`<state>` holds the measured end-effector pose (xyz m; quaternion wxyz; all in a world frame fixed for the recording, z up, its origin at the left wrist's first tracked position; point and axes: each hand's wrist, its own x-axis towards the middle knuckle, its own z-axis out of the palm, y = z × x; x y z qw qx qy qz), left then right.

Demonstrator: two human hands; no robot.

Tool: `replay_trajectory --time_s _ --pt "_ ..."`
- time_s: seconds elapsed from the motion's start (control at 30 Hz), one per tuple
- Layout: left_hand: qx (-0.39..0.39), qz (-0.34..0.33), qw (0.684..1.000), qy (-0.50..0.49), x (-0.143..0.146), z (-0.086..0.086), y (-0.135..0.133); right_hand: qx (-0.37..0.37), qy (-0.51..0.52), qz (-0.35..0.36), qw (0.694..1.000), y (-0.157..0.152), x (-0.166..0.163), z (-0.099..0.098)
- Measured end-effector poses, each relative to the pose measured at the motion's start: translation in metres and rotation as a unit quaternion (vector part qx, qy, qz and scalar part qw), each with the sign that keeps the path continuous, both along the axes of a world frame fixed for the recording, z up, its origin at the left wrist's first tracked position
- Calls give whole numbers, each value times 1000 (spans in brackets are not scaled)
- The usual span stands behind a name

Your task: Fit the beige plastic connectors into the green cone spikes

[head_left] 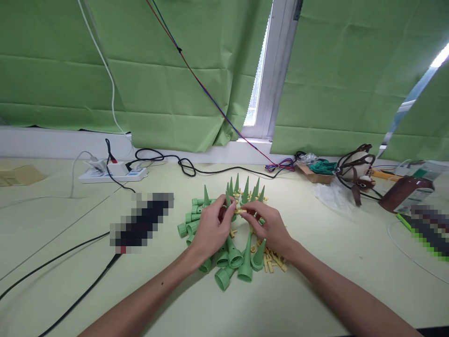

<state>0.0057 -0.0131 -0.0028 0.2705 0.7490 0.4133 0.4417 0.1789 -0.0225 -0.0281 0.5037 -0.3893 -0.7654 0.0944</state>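
The left hand [214, 225] grips a green cone [228, 199] over the table [351, 238]; the right hand [271, 225] pinches a small yellow piece [240, 211] beside it. A loose pinch could drop it among the other cones [235, 257].

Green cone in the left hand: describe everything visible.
The green cone looks like matte plastic and narrows to a sharp tip, which points up. The left hand grips it amid other green cones, hiding most of its lower body. The right hand holds a small yellow piece beside it; whether they touch is unclear.
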Motion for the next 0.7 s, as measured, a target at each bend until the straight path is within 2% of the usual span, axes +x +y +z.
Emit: replay_trajectory --time_s 0.5,0.7 --pt "7 -7 1000 6 0 1 -2 -14 4 7 1000 0 1 -2" --pt "34 -8 999 13 1 2 -4 -28 -9 1 1000 0 2 0"
